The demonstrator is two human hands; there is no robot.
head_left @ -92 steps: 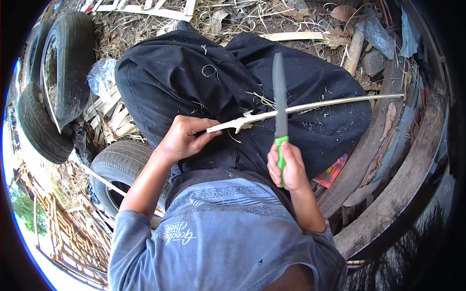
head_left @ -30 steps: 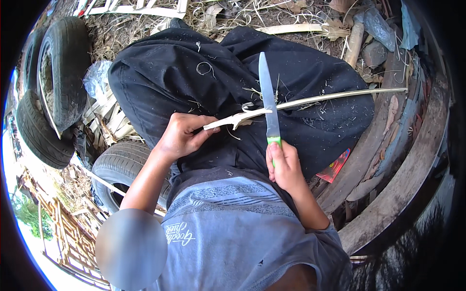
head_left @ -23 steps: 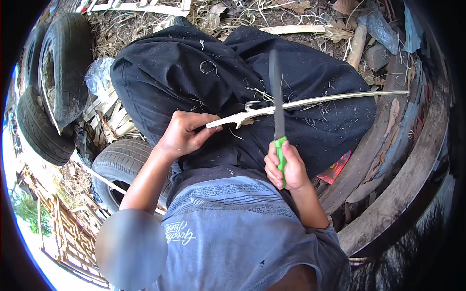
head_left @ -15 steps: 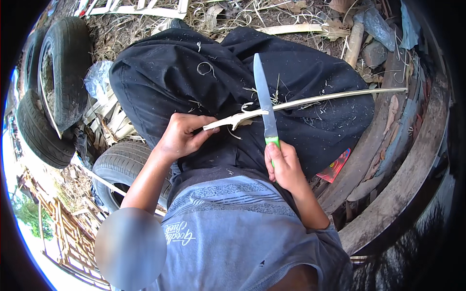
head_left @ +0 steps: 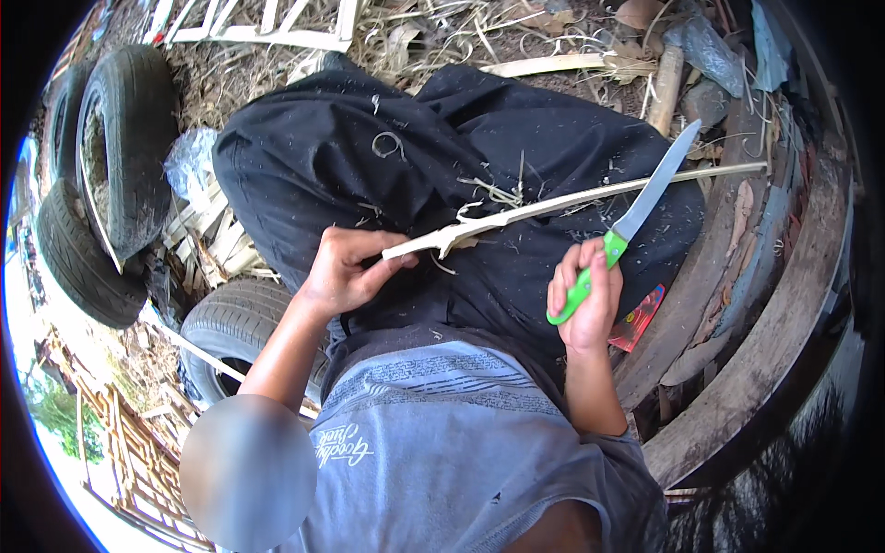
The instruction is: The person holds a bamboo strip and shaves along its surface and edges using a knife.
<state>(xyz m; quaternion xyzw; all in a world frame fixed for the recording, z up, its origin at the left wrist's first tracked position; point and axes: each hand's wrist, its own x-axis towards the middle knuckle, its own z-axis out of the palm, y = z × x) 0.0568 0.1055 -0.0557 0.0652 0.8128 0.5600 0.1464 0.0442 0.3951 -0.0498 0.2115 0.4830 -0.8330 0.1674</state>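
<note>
Pinched between the fingers of my left hand [head_left: 355, 267] is the near end of a long pale strip of split bamboo or wood [head_left: 553, 204]. It runs across my dark trousers [head_left: 323, 147] toward the right, with frayed slivers curling off near my fingers. My right hand [head_left: 588, 297] grips the green handle of a knife [head_left: 653, 192]. The blade points up and right, over the strip's far part; whether it touches cannot be told. Thin shavings [head_left: 498, 192] lie on the cloth beside the strip.
Old tyres [head_left: 138, 152] stand at the left, another tyre [head_left: 241, 318] by my left forearm. Curved wooden planks [head_left: 765, 369] edge the right side, near a red packet [head_left: 638, 318]. A slatted pale frame [head_left: 267, 37] and plastic wrap [head_left: 705, 51] lie on the littered ground ahead.
My right hand has moved right with the knife, its blade swinging from upright to a rightward slant and away from the frayed part. My left hand stays on the strip's end.
</note>
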